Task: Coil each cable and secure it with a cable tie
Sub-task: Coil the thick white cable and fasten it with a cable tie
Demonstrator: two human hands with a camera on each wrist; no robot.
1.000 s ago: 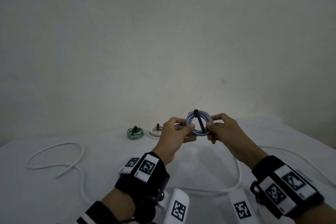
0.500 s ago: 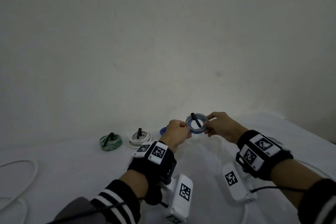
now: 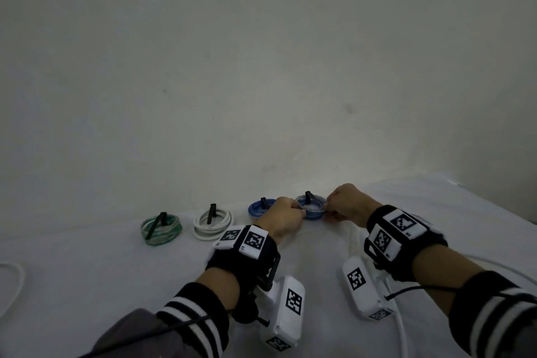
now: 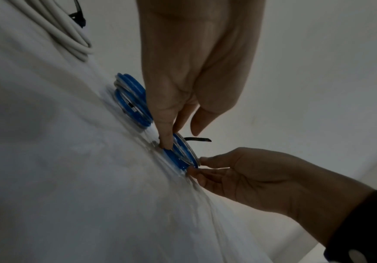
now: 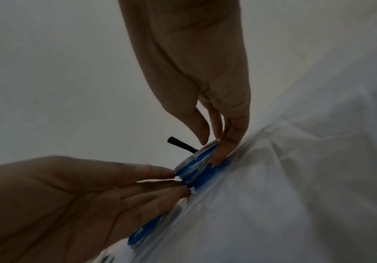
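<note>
head view: both hands (image 3: 313, 212) pinch the tied blue coil (image 3: 311, 208) on the cloth (image 3: 87, 285).

A second ago I had the blue-and-clear coil (image 3: 311, 208) raised in front of the wall; now I have brought it down and away from me onto the white sheet (image 3: 87, 270), at the right end of the row, just beside the blue coil (image 3: 257, 208). My left hand (image 3: 280, 219) and right hand (image 3: 347, 203) have come down with it, pinching its two sides. My head has followed, so a green coil (image 3: 161, 229) and white coil (image 3: 213, 224) look closer.
</note>
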